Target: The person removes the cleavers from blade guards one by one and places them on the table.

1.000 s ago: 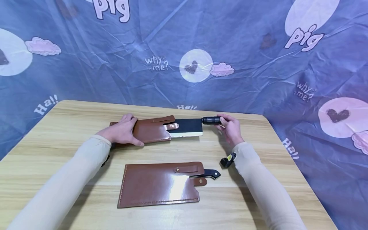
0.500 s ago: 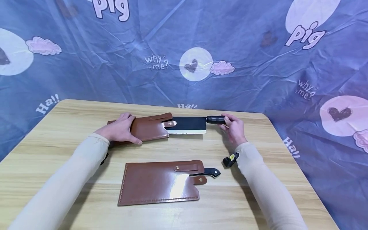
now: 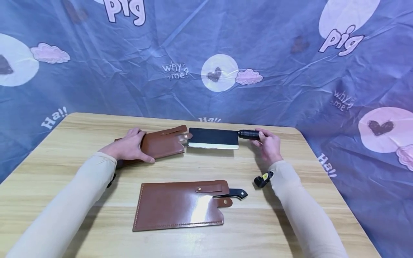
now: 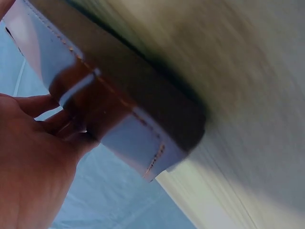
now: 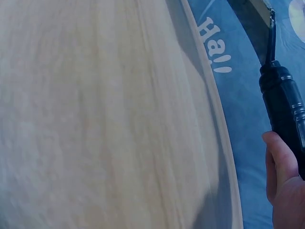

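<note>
Right grip (image 3: pixel 269 146) clamped on black-handled cleaver (image 3: pixel 213 137) — left grip (image 3: pixel 129 146) clamped on farther brown sheath (image 3: pixel 162 144) — cleaver just beside it.

The left hand (image 4: pixel 35 162) grips a stitched brown sheath (image 4: pixel 112 93).

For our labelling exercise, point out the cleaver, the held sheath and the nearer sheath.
Cleaver (image 3: pixel 217 137), head view: on its dark blade.
Held sheath (image 3: pixel 162 144), head view: on its brown face.
Nearer sheath (image 3: pixel 177 206), head view: mid brown face.
</note>
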Demonstrator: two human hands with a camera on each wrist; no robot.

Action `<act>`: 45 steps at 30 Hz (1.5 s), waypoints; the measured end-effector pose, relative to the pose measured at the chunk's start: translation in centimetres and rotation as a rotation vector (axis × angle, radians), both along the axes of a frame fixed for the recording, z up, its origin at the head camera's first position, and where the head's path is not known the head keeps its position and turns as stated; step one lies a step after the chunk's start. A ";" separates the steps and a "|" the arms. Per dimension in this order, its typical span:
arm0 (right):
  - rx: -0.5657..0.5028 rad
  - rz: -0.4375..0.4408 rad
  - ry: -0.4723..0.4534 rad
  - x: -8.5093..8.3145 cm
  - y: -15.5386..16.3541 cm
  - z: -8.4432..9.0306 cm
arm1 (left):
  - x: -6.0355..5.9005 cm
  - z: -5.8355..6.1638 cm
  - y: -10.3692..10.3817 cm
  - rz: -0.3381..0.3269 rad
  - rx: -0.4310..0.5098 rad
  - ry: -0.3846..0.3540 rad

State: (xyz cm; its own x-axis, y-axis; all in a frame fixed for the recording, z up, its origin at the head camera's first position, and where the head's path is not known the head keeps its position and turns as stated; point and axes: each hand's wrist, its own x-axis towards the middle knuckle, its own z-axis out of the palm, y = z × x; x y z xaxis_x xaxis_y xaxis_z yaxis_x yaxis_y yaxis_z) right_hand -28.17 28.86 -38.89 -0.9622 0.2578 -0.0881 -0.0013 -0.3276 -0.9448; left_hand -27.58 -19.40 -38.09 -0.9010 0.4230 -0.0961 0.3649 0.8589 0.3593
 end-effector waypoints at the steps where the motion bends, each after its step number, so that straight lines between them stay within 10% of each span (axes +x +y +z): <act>1: -0.007 -0.003 0.007 0.1 0.2 0.1 | 0.0 0.0 0.0 0.002 0.000 0.001; 45: -0.152 -0.141 -0.003 2.4 6.3 0.6 | 1.0 0.8 -3.7 0.051 -0.036 -0.033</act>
State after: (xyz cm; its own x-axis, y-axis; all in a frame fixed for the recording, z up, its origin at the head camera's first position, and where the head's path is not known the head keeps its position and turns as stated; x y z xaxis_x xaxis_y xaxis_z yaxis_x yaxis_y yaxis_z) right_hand -25.76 35.20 -38.27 -0.9169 0.3739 -0.1395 -0.0544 -0.4633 -0.8845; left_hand -26.58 -23.14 -37.26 -0.9174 0.3723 -0.1404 0.3088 0.8887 0.3388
